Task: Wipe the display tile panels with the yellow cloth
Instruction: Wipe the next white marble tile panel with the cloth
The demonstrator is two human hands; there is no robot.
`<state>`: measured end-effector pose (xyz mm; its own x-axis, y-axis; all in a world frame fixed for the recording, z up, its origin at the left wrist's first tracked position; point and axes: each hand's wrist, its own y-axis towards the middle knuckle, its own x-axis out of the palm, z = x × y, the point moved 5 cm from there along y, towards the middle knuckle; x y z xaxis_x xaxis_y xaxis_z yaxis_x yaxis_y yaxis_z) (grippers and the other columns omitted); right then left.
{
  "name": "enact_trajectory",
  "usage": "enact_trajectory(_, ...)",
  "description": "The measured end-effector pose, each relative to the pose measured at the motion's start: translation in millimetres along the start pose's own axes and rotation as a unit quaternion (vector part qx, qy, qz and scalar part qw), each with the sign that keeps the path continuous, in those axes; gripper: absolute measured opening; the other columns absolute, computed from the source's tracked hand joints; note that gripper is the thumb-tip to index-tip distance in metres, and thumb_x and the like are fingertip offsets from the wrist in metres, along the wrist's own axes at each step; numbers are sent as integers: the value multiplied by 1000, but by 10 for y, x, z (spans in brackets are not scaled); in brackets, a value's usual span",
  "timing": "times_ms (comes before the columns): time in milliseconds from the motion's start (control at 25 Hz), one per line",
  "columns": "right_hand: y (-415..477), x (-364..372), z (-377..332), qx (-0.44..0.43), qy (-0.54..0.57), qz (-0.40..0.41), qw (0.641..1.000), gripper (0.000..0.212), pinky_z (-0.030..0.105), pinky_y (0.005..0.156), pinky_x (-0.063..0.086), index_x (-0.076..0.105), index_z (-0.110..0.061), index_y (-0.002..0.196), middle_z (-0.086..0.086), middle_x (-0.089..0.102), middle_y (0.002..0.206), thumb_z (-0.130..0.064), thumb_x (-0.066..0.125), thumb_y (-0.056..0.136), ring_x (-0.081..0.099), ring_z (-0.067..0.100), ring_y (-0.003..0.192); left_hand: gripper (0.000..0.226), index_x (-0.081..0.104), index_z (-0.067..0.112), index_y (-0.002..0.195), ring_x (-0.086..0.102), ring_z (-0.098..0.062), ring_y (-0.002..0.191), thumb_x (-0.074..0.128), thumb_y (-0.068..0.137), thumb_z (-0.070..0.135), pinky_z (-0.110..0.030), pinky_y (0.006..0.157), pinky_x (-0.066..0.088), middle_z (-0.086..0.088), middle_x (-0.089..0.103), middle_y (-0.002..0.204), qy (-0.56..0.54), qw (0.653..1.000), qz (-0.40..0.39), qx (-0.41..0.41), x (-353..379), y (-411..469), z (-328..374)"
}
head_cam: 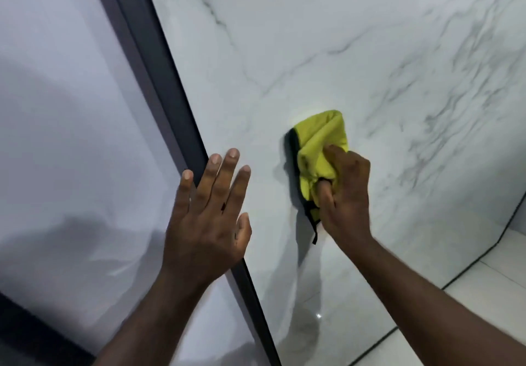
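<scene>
A glossy white marble-look tile panel (327, 52) with grey veins fills the middle and right. My right hand (345, 195) grips a bunched yellow cloth (321, 143) with a black edge and presses it against this panel. My left hand (207, 209) is spread with straight fingers over the dark frame strip (159, 66) at the panel's left edge; I cannot tell whether it touches. Left of the strip stands a second pale glossy panel (62, 109).
White floor tiles (484, 286) with dark joints lie at the lower right below the marble panel. A dark area (25, 337) shows at the bottom left corner.
</scene>
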<state>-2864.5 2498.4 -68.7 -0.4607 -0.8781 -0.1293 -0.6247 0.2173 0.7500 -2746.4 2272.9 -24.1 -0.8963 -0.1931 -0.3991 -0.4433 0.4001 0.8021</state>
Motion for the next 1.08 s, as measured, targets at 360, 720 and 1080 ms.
enact_trajectory(360,-441,235,89,205,90,99,969,63,27,105,43,42,-25,157,-1,42,136,-3,49,99,48,9,127,79,33,8,171,19,-30,168,62,101,34,-64,133,15,-13,25,179,-21,1000,-20,-10,91,-186,-45)
enact_trajectory(720,-1050,266,531,312,69,88,944,59,18,111,37,39,-16,158,-8,43,144,-4,52,102,46,10,137,80,38,9,169,27,-31,164,64,95,24,-51,135,6,-9,32,177,9,996,-49,68,402,-571,406)
enact_trajectory(1080,-1849,223,1500,415,-51,17,908,49,29,90,52,37,-29,142,1,64,131,-15,51,97,65,19,105,76,61,12,155,45,-26,154,78,83,31,-48,127,25,-2,55,163,36,993,16,107,725,-913,756)
